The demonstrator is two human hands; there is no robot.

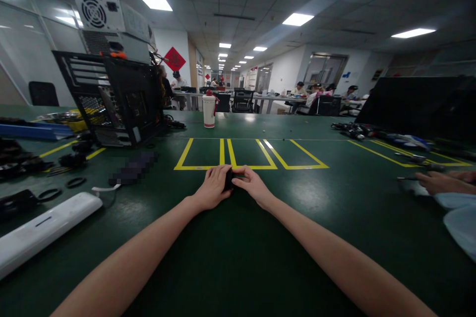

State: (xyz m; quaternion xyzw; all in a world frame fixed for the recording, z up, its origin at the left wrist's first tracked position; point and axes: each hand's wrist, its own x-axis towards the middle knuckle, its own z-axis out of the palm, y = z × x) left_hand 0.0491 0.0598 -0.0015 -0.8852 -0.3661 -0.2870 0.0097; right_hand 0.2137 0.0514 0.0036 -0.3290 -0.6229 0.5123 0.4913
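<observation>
A small black object (228, 180) stands on the green table between my two hands; its kind is hard to make out because fingers cover much of it. My left hand (212, 188) is closed around its left side, thumb low at the near edge. From the right, my right hand (253, 186) has its curled fingers and thumb pressed to the object's other side. Just beyond the hands lie yellow tape outlines (255, 167) on the table top.
To the left are an open computer case (122, 94) with a power supply (111, 15) on top, a white power strip (48, 230) and black rings (75, 182). A white cup (208, 111) stands farther back. At right, another person's hand (439, 182) works near a dark monitor (420, 109).
</observation>
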